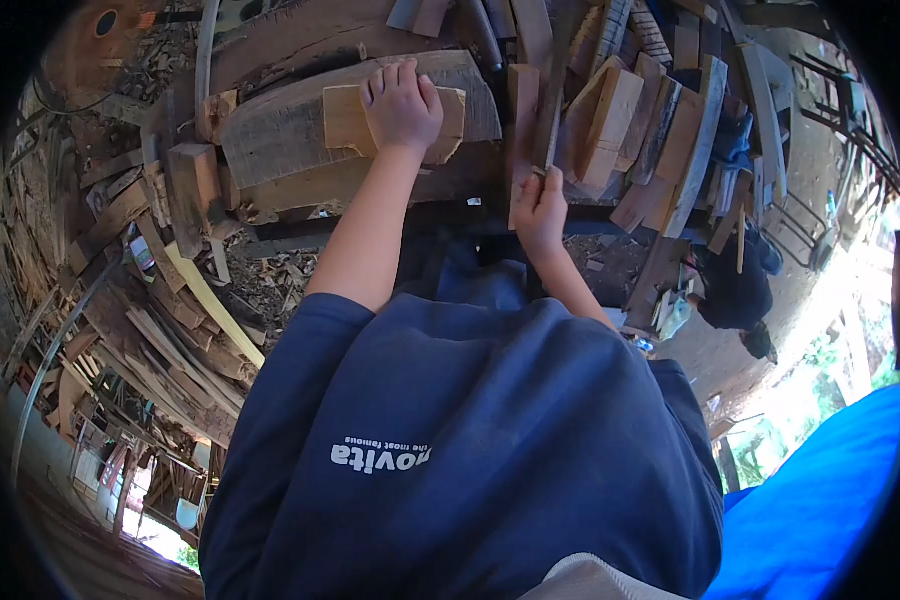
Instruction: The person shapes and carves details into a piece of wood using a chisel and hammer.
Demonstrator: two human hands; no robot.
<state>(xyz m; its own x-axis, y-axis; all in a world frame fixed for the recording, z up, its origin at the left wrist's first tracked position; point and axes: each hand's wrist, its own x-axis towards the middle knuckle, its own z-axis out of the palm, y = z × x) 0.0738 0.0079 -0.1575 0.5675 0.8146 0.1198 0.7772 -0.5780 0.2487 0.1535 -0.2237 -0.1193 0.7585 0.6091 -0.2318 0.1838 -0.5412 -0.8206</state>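
My left hand (405, 108) rests on a light-coloured piece of wood (345, 118), its fingers bent over the far edge. One lower corner of that piece looks chipped. Under it lies a larger, weathered grey plank (270, 135). To the right, my right hand (541, 212) is closed around the near end of a long, narrow, dark bar-like tool (553, 115). The tool points away from me, alongside an upright brown board (522, 125); its exact kind does not show.
Stacked wood blocks (610, 125) stand close on the right. Piled offcuts and slats (175, 350) fill the left side. Wood chips (270, 285) litter the ground below. Another person (735, 285) is farther off at the right, near a blue sheet (820, 500).
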